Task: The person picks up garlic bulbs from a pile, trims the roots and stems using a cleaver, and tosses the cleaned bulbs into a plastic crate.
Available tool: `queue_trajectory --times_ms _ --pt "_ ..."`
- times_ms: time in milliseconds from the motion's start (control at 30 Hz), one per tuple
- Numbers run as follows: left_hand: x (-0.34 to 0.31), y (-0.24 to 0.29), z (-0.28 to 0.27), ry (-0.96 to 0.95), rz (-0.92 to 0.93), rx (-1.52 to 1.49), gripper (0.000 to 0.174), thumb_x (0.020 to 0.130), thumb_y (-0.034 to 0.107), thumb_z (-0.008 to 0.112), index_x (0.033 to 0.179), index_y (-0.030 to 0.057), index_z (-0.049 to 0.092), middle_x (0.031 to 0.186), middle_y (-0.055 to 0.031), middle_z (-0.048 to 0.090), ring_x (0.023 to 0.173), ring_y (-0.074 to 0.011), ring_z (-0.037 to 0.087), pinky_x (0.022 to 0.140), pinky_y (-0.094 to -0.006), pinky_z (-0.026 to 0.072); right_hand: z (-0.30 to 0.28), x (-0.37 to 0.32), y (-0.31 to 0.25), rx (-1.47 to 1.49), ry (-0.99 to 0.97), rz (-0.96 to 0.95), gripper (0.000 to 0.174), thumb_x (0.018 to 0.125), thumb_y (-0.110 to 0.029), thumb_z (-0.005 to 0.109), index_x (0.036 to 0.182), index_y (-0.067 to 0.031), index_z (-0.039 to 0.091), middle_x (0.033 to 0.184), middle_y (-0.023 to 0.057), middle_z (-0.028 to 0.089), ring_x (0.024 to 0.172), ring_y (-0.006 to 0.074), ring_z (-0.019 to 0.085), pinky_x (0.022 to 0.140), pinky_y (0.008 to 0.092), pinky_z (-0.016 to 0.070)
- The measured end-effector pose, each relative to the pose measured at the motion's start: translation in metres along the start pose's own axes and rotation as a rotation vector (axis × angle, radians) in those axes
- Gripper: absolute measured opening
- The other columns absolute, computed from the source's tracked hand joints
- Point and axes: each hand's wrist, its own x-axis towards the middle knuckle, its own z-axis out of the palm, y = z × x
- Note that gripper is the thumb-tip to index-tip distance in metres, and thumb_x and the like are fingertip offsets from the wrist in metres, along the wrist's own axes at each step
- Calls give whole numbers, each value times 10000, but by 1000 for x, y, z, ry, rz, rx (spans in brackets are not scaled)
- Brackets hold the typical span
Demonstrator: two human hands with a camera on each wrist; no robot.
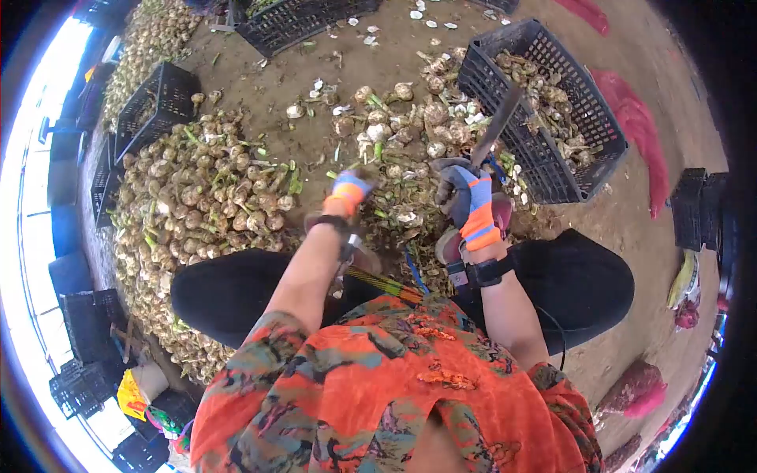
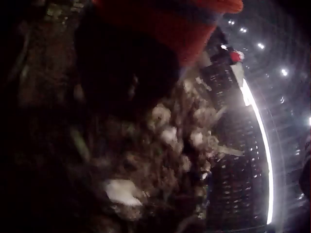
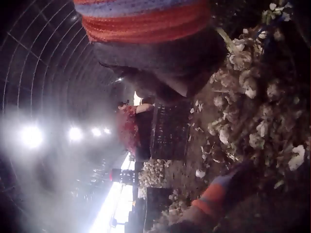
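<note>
My right hand (image 1: 471,197), in a blue, orange and grey work glove, grips a knife whose broad blade (image 1: 498,124) points up and away, overlapping the side of a black crate in the head view. My left hand (image 1: 347,195), gloved alike, is blurred over the ground left of the knife, beside a scatter of garlic bulbs (image 1: 377,130) with cut stalks. In the right wrist view the left glove (image 3: 214,196) reaches toward these bulbs, its fingers dark. Whether it holds a bulb I cannot tell. Leaf scraps and trimmings lie between my feet.
A large heap of garlic bulbs (image 1: 193,205) spreads at the left. The black crate (image 1: 530,158) at the right contains more bulbs. Other crates (image 1: 303,22) stand farther back, and red net sacks (image 1: 631,118) lie beyond the right crate. Another person (image 3: 130,128) shows in the right wrist view.
</note>
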Motion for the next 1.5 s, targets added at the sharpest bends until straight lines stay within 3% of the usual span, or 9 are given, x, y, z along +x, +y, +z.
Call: queue_trajectory --times_ms 200,367,733,867,1000,1167,1267,1300,1500 --pt "5 -24 68 81 -76 -374 553 634 302 706 1075 30 511 1002 -109 596 861 -235 588 752 -307 460 -9 -3 12 59 97 74 141 719 -49 543 818 22 613 535 32 525 381 103 452 345 222 340" --pt "-34 33 2 49 -180 -1762 337 701 -26 609 1018 20 505 905 -71 593 756 -197 586 611 -319 490 -4 14 27 86 -19 70 161 738 -57 544 863 11 618 638 51 588 448 110 510 384 226 386" --pt "-84 103 -53 -111 213 -1445 301 878 159 373 1136 34 464 1120 -134 516 956 -220 543 773 -332 472 29 6 35 239 -193 101 244 770 -34 570 1007 20 573 893 53 607 780 103 555 719 218 452" --pt "-68 101 -52 -917 247 -2216 403 893 259 306 1189 7 411 1163 -167 478 1045 -308 481 890 -462 390 24 3 42 288 -275 125 238 757 -72 602 974 23 578 868 61 605 763 108 559 659 235 453" --pt "-77 120 -67 -429 -225 -2022 408 885 272 311 1194 21 401 1185 -168 458 1024 -336 485 886 -464 390 16 -9 14 128 -288 282 136 791 -135 567 868 -30 606 757 41 608 644 129 565 560 258 458" --pt "-70 91 -50 183 320 -942 299 812 163 507 1072 21 465 993 -75 566 857 -149 545 779 -281 446 13 -24 -5 -1193 -286 -143 439 611 -346 577 884 -2 592 832 192 601 797 316 578 714 358 458" --pt "-85 87 -57 20 325 -913 279 848 207 463 1067 35 474 953 -78 573 802 -150 554 749 -276 451 33 -45 -22 -1428 -503 -206 414 640 -343 551 898 -21 590 872 169 598 827 299 574 741 361 450" --pt "-100 116 -81 -321 -132 -1739 255 879 252 414 1037 66 488 870 -40 557 730 -122 534 688 -263 450 34 -46 -16 -1443 -533 -216 401 653 -347 541 897 -32 586 906 160 585 859 293 562 766 366 439" --pt "-104 99 -64 0 217 -1052 203 892 227 394 1002 85 488 729 17 484 662 -98 474 642 -256 430 37 -44 -13 -1419 -456 -289 340 653 -331 573 858 -60 592 915 152 567 848 304 547 741 376 437"
